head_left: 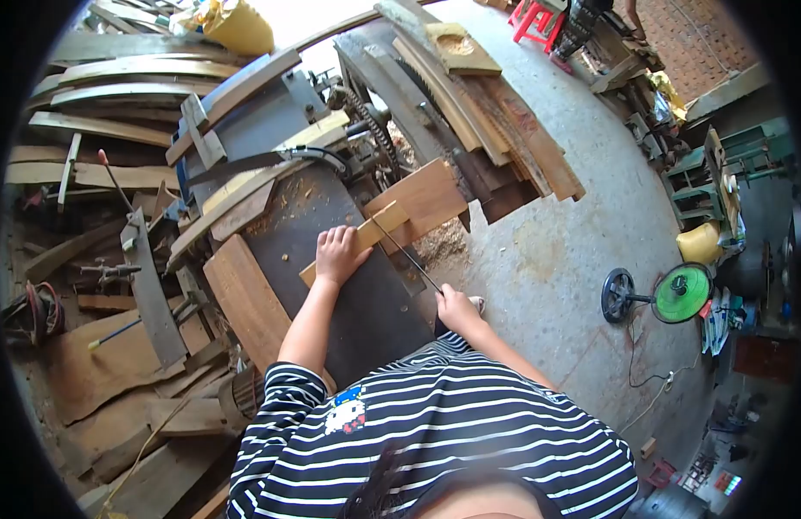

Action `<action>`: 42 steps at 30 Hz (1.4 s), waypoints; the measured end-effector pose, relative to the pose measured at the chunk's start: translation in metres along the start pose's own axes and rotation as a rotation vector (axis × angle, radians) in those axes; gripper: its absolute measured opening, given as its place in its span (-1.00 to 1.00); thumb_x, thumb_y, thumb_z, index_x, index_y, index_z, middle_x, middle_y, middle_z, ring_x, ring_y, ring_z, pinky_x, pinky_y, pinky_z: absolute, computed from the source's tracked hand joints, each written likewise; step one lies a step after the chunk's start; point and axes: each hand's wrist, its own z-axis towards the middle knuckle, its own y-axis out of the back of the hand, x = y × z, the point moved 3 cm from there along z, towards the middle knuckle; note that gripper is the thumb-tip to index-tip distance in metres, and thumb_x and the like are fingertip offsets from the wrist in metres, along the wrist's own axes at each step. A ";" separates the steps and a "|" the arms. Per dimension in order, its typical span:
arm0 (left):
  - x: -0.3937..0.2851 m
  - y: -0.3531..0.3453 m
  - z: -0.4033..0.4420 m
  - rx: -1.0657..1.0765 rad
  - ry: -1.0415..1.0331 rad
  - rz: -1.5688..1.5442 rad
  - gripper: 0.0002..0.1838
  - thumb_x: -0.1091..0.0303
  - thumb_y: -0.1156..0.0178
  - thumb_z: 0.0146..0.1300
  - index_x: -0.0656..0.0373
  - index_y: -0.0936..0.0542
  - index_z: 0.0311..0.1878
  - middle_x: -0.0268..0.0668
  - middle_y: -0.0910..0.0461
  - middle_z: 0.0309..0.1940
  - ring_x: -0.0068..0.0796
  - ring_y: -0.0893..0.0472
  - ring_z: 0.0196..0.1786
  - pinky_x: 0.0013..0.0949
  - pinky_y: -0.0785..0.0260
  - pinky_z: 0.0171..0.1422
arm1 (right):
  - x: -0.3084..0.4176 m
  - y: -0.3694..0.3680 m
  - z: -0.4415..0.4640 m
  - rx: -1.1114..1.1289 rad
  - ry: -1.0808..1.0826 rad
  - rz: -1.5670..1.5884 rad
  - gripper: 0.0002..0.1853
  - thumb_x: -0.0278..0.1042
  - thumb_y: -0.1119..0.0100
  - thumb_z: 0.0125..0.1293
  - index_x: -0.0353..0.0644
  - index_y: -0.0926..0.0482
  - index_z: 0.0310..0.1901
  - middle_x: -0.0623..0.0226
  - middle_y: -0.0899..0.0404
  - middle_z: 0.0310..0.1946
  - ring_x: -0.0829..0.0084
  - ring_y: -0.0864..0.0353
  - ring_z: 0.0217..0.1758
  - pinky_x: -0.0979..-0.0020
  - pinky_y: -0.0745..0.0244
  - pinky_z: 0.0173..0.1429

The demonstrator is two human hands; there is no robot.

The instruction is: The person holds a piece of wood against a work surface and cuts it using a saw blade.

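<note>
My left hand [338, 257] is closed over a narrow light wooden strip [366, 233], pressing it down on the dark bench top [357, 303]. The strip's far end lies over a wider reddish-brown board [431, 203]. In my right hand [455, 309] is the handle end of a thin dark saw [407, 253], and its blade reaches up and left across the strip, to the right of my left hand. My fingers hide most of the handle.
A brown board [249, 294] lies left of the dark bench top. Stacked planks [504, 130] stand beyond the work, and curved timber [132, 69] fills the upper left. A green fan [680, 292] stands at right. Part of another person [584, 26] shows at the top.
</note>
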 end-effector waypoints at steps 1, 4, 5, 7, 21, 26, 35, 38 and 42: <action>0.000 0.001 0.000 0.005 0.010 0.002 -0.42 -0.15 -0.32 -0.02 0.07 -0.51 -0.05 -0.33 -0.50 -0.15 -0.34 -0.48 -0.01 -0.26 -0.22 0.14 | 0.003 0.006 0.000 0.008 -0.012 -0.019 -0.74 -0.19 0.07 0.40 -0.25 -0.40 -0.23 -0.24 -0.57 -0.41 -0.27 -0.56 -0.28 -0.14 -0.44 -0.20; -0.003 -0.002 0.002 0.017 0.012 -0.057 -0.41 -0.14 -0.32 -0.01 0.08 -0.50 -0.04 -0.31 -0.49 -0.16 -0.30 -0.48 -0.02 -0.24 -0.26 0.11 | 0.014 0.017 0.007 0.022 -0.009 -0.089 -0.75 -0.20 0.05 0.39 -0.26 -0.39 -0.23 -0.22 -0.57 -0.41 -0.25 -0.56 -0.30 -0.14 -0.42 -0.21; -0.004 -0.004 0.003 0.034 0.004 -0.091 -0.40 -0.15 -0.31 0.00 0.09 -0.49 -0.03 -0.30 -0.49 -0.16 -0.29 -0.47 -0.02 -0.25 -0.28 0.10 | 0.018 0.018 0.009 0.010 -0.006 -0.079 -0.75 -0.20 0.05 0.39 -0.26 -0.39 -0.23 -0.22 -0.57 -0.41 -0.25 -0.56 -0.30 -0.14 -0.42 -0.21; -0.015 -0.004 0.008 0.006 -0.015 -0.122 -0.41 -0.12 -0.33 -0.01 0.09 -0.49 -0.02 -0.29 -0.49 -0.16 -0.27 -0.48 -0.01 -0.25 -0.32 0.09 | 0.022 0.019 0.014 0.033 -0.009 -0.103 -0.72 -0.19 0.07 0.40 -0.30 -0.35 -0.18 -0.24 -0.57 -0.40 -0.26 -0.56 -0.31 -0.13 -0.45 -0.20; -0.029 -0.005 0.022 0.182 0.064 -0.095 -0.37 -0.10 -0.29 0.02 0.20 -0.47 0.02 -0.22 -0.54 -0.13 -0.22 -0.52 0.00 -0.24 -0.38 0.11 | 0.010 0.021 -0.012 0.024 -0.083 -0.126 -0.73 -0.30 0.14 0.39 -0.34 -0.25 -0.03 -0.25 -0.59 -0.39 -0.22 -0.61 -0.26 -0.09 -0.51 -0.15; -0.030 -0.005 0.023 0.212 0.074 -0.089 -0.37 -0.11 -0.27 0.01 0.19 -0.47 0.02 -0.22 -0.54 -0.13 -0.24 -0.52 0.01 -0.24 -0.38 0.10 | 0.029 0.011 0.030 0.045 -0.072 -0.203 -0.74 -0.33 0.21 0.41 -0.32 -0.25 0.00 -0.21 -0.61 -0.32 -0.18 -0.63 -0.20 -0.06 -0.52 -0.09; -0.028 -0.007 0.024 0.214 0.109 -0.096 -0.40 -0.13 -0.27 -0.01 0.15 -0.47 -0.05 -0.23 -0.56 -0.15 -0.25 -0.57 -0.02 -0.22 -0.40 0.04 | 0.013 -0.006 0.031 0.063 -0.037 -0.123 -0.73 -0.32 0.22 0.42 -0.36 -0.25 0.00 -0.27 -0.59 -0.35 -0.20 -0.62 -0.22 -0.09 -0.51 -0.14; -0.028 -0.007 0.024 0.214 0.115 -0.108 -0.41 -0.13 -0.27 -0.01 0.14 -0.47 -0.07 -0.22 -0.57 -0.16 -0.24 -0.57 -0.03 -0.22 -0.40 0.02 | -0.006 -0.005 0.007 0.060 -0.034 -0.098 -0.70 -0.32 0.19 0.41 -0.38 -0.24 0.01 -0.26 -0.59 -0.41 -0.23 -0.61 -0.26 -0.11 -0.51 -0.17; -0.030 -0.005 0.026 0.245 0.129 -0.107 -0.41 -0.11 -0.28 -0.02 0.14 -0.47 -0.04 -0.22 -0.58 -0.16 -0.22 -0.58 -0.02 -0.21 -0.41 0.04 | -0.007 0.003 0.002 0.061 -0.041 -0.130 -0.70 -0.31 0.18 0.41 -0.37 -0.24 0.02 -0.26 -0.59 -0.40 -0.22 -0.62 -0.27 -0.11 -0.51 -0.18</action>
